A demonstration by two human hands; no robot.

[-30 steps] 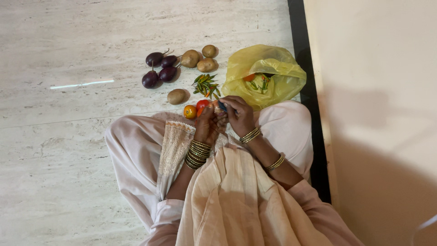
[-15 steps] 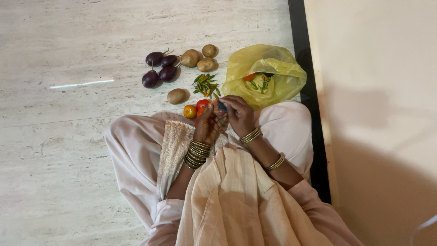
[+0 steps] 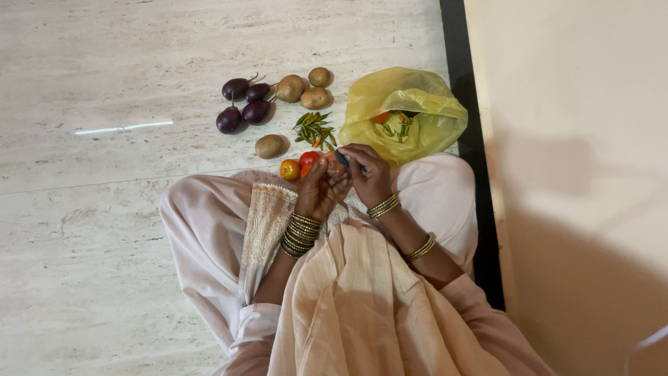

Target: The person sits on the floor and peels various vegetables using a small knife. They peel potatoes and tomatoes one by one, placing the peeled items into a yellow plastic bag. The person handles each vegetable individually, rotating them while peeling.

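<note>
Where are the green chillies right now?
Head view: the green chillies lie on the floor, between the yellow bag and a lone potato.

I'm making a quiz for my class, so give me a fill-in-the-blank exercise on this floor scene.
1. The plastic bag is coloured ____.
2. The number of dark purple eggplants on the floor is ____.
3. The green chillies lie between the bag and a ____.
4. Both hands, left hand and right hand, wear ____ at the wrist.

Missing: yellow; four; potato; bangles

Pale pink loose trousers (image 3: 209, 237), cream scarf (image 3: 362, 306) with embroidered border; stacked gold-dark bangles on left wrist (image 3: 299, 235), fewer gold bangles on right forearm (image 3: 400, 226).
</note>
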